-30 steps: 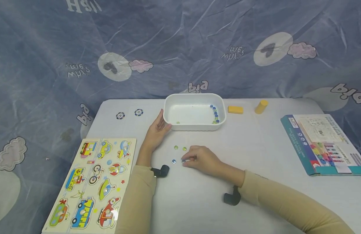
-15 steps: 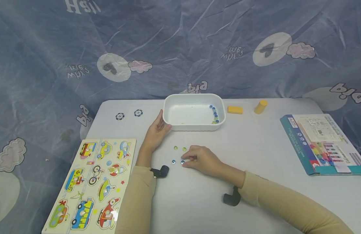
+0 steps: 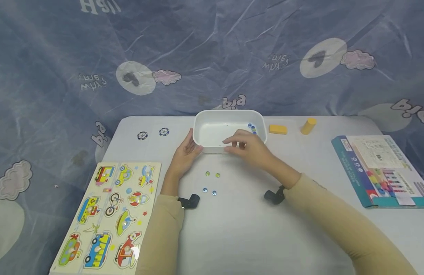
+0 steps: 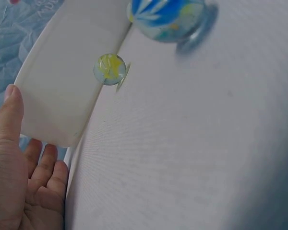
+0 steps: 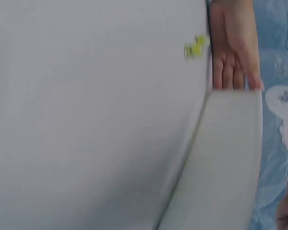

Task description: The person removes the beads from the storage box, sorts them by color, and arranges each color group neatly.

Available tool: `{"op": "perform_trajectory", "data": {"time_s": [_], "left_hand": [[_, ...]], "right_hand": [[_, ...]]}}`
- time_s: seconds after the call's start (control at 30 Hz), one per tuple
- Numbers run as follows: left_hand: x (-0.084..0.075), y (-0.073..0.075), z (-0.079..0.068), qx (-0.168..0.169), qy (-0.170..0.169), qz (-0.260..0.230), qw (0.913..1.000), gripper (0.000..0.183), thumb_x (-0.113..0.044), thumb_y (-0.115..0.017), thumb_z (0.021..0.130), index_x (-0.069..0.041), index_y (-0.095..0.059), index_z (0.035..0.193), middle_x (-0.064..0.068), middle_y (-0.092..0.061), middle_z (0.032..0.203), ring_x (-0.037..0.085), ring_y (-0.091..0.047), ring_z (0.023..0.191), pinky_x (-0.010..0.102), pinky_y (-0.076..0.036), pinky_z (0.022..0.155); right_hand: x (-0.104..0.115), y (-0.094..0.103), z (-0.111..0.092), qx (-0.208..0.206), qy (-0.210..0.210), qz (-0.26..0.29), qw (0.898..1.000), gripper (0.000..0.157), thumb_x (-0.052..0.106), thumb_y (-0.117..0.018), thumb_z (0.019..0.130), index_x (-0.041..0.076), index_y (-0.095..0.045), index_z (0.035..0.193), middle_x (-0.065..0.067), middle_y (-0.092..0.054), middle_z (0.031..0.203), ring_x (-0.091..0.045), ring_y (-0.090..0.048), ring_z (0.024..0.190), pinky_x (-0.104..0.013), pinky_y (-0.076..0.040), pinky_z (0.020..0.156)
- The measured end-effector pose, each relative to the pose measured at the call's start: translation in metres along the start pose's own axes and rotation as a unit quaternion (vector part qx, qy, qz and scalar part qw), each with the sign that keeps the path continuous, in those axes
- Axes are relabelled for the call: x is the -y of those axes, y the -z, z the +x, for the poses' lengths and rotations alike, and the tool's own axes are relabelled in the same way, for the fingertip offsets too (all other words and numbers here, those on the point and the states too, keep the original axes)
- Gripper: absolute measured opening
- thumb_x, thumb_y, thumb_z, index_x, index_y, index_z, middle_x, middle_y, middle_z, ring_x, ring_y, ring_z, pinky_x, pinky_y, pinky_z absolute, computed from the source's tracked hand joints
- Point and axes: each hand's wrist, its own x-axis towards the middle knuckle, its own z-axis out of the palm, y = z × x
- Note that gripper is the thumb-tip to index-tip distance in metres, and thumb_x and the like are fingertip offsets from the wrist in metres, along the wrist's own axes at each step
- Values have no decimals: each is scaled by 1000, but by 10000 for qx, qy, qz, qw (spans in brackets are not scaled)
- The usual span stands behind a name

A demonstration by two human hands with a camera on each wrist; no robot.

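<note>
My left hand (image 3: 185, 154) holds the left end of a white plastic bin (image 3: 212, 149); in the left wrist view its thumb lies at the rim and its fingers at the end wall. My right hand (image 3: 251, 149) hovers at the bin's front rim, thumb and forefinger apart, with nothing visible between them. Behind it, several blue and green marbles (image 3: 250, 125) lie along the bin's right side, partly hidden. On the table before the bin sit two yellow-green marbles (image 3: 217, 175) and two blue marbles (image 3: 205, 190), arranged in a rough square.
Left of my left arm lies a wooden peg puzzle (image 3: 112, 217) with vehicle pieces. Two poker chips (image 3: 164, 131) lie at the back left. Beyond the bin's right side are a yellow block (image 3: 278, 129) and a yellow cylinder (image 3: 308, 126). A flat toy box (image 3: 380, 172) sits far right.
My right hand has let go of a blue marble beside the other blue one and moved away from me to the bin's front rim. The left hand stays at the bin.
</note>
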Motion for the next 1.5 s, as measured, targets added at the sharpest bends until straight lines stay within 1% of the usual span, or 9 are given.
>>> {"op": "perform_trajectory", "data": {"time_s": [0.1, 0.27, 0.47, 0.6, 0.73, 0.93, 1.07, 1.23, 1.5], "left_hand": [[10, 0, 5, -21, -88, 49, 9999, 78, -42, -66, 86, -40, -20, 148, -21, -27, 152, 2, -31, 140, 24, -29, 117], [18, 1, 8, -79, -157, 126, 9998, 77, -47, -66, 84, -45, -20, 146, -24, -28, 151, 1, -32, 139, 25, -30, 117], [4, 3, 1, 85, 15, 8, 10000, 79, -37, -66, 87, -34, -18, 150, -17, -26, 154, 4, -30, 140, 26, -28, 118], [-10, 3, -5, 167, 9, 92, 9998, 81, -38, -66, 87, -28, -18, 152, -11, -26, 155, 6, -31, 141, 27, -30, 117], [-12, 2, -6, 103, 25, 104, 9999, 79, -37, -66, 87, -30, -20, 151, -11, -28, 155, 6, -33, 140, 27, -31, 117], [15, 0, 5, -38, -125, 203, 9997, 76, -38, -65, 88, -41, -19, 148, -19, -28, 153, 4, -33, 139, 29, -31, 117], [22, 0, 8, -27, -160, 174, 9997, 75, -38, -66, 87, -46, -20, 146, -20, -29, 152, 0, -34, 138, 26, -32, 116], [24, 0, 10, -4, -239, 120, 9996, 76, -38, -66, 87, -44, -20, 147, -21, -29, 152, 0, -34, 138, 27, -32, 116], [22, 1, 10, 43, -238, 123, 9996, 80, -41, -67, 86, -37, -19, 150, -24, -28, 151, 1, -34, 138, 25, -32, 115]], "right_hand": [[-10, 7, 18, 153, -58, -265, 9995, 24, 27, -72, 84, 16, -72, 106, 5, -58, 81, -13, -47, 68, -23, -43, 58], [-26, 6, 44, 920, -620, -543, 9923, 25, 26, -72, 84, 19, -71, 108, 4, -61, 84, -15, -52, 73, -27, -47, 65], [-41, -4, 65, 1979, -1107, -469, 9728, 22, 18, -73, 84, 16, -73, 106, -2, -68, 89, -18, -59, 84, -32, -53, 78], [-46, -9, 72, 2310, -1502, -304, 9608, 20, 13, -72, 82, 18, -75, 102, 0, -71, 93, -17, -63, 90, -32, -54, 85], [-48, -13, 75, 2569, -1890, -39, 9478, 18, 14, -75, 77, 22, -77, 93, 5, -74, 92, -15, -66, 90, -30, -57, 82], [-46, -17, 77, 2916, -1944, 191, 9364, 16, 13, -77, 74, 23, -78, 87, 4, -75, 82, -18, -68, 81, -30, -60, 69], [-45, -21, 81, 3008, -1836, 161, 9357, 14, 16, -78, 74, 22, -78, 86, 4, -75, 82, -18, -68, 79, -29, -60, 68], [-45, -30, 87, 2907, -1624, 47, 9429, 11, 19, -79, 74, 24, -78, 84, 7, -75, 83, -15, -67, 82, -27, -58, 75], [-43, -43, 95, 2920, -1566, 17, 9435, 10, 30, -80, 73, 29, -77, 83, 11, -74, 82, -12, -68, 82, -26, -57, 82]]}}
